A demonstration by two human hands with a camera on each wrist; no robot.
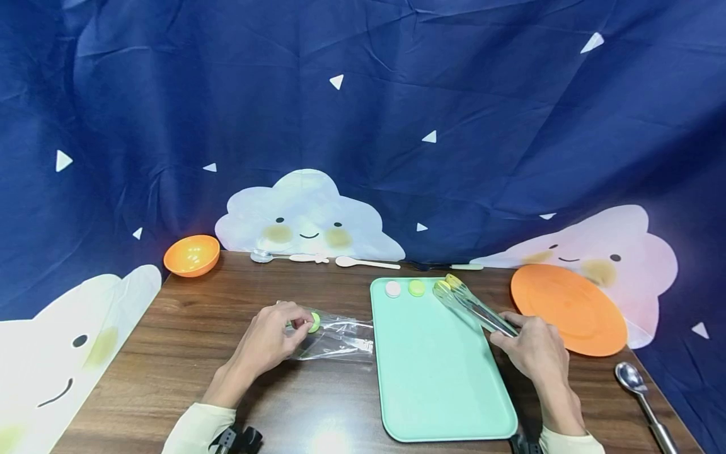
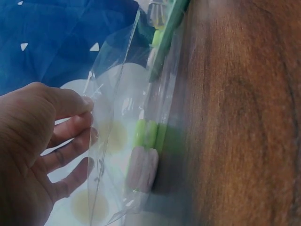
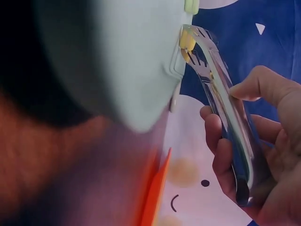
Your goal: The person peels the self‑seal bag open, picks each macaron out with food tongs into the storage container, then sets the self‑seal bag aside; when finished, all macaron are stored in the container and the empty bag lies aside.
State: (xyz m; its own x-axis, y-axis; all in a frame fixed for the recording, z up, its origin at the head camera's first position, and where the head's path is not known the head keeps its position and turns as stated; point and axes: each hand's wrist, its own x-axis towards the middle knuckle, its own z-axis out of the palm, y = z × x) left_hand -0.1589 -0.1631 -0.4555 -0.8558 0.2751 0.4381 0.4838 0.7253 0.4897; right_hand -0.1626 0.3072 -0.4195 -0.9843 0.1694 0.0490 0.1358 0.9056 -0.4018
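Note:
My left hand (image 1: 266,337) pinches the edge of a clear plastic bag (image 1: 343,343) lying on the table left of the mint-green tray (image 1: 442,372). Inside the bag, the left wrist view shows a green macaron (image 2: 146,134) and a pale pink macaron (image 2: 142,169) side by side. My right hand (image 1: 535,350) grips metal tongs (image 3: 230,113) over the tray's far right corner. Their slotted tips lie on either side of a yellow macaron (image 3: 187,40). Left of it on the tray, a pink macaron (image 1: 392,289) and a green macaron (image 1: 416,288) sit in a row.
An orange bowl (image 1: 191,256) stands at the far left corner, and an orange plate (image 1: 567,309) lies right of the tray. Spoons, including a white spoon (image 1: 365,262), and other utensils line the back edge. A metal scoop (image 1: 643,400) rests at the right edge.

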